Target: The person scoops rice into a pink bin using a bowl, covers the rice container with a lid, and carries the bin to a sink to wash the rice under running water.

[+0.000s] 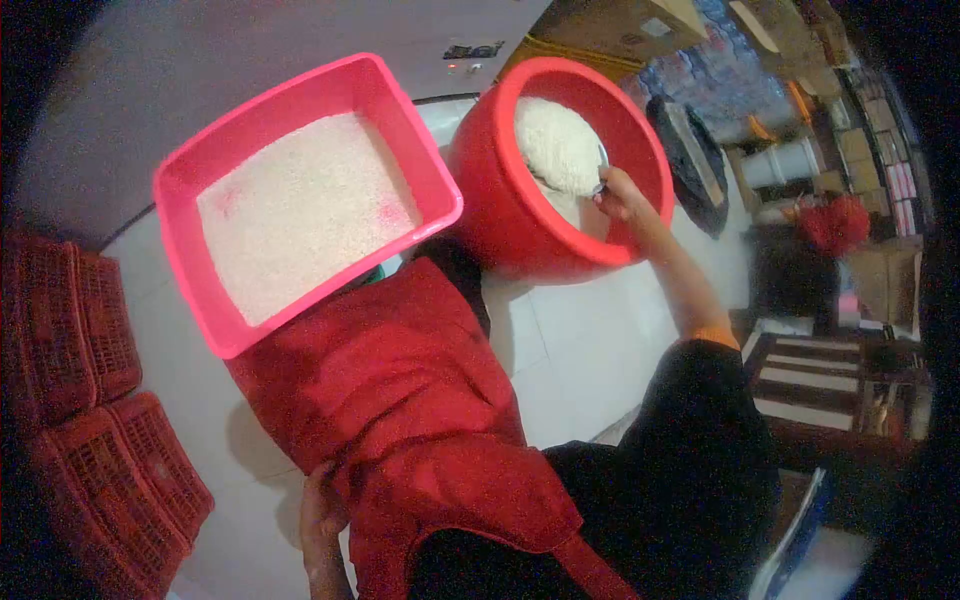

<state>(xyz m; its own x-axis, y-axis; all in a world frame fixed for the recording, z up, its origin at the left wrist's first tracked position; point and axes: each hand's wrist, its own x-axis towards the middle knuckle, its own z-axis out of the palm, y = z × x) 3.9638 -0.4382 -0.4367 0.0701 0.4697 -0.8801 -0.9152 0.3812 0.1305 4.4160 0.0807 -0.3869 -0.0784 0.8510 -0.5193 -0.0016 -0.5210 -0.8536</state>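
My right hand (622,195) reaches into a round red tub (570,245), its fingers closed on the rim of a bowl (603,160). Pale grain that looks like rice (560,145) is heaped over the bowl and hides most of it. More of the grain lies below it in the tub. My left hand (322,510) hangs low beside the red apron (400,370); the cloth partly hides its fingers. In front of the apron, a pink rectangular basin (300,300) holds a broad, nearly level layer of similar pale grain (300,210).
Red plastic crates (120,470) stand on the left. Beyond the tub are a cardboard box (650,25) and a dark bag-like object (690,165). A slatted wooden piece (810,375) and shelves with boxes stand on the right. White tiles (590,350) cover the floor.
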